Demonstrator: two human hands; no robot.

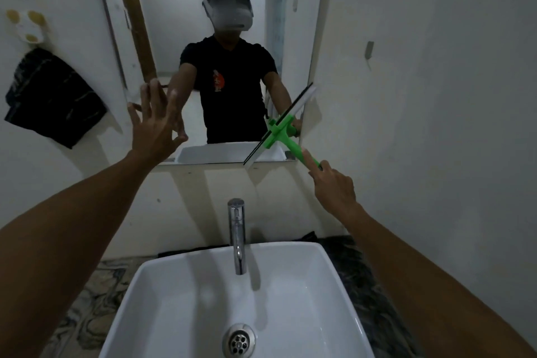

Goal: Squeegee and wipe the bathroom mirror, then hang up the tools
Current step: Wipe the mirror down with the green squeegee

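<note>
The mirror (226, 113) hangs on the white wall above the sink. My right hand (334, 186) grips the green handle of a squeegee (283, 132), forefinger stretched along it. Its black and white blade lies slanted against the mirror's lower right corner. My left hand (155, 122) is open with fingers spread, pressed on or very close to the mirror's lower left edge. A dark cloth (52, 99) hangs on the wall to the left, under a white holder (27, 27).
A white square basin (328, 270) with a chrome tap (237, 235) sits below the mirror on a dark marbled counter (96, 299). A small grey hook (369, 49) is on the right wall. A person's reflection fills the mirror.
</note>
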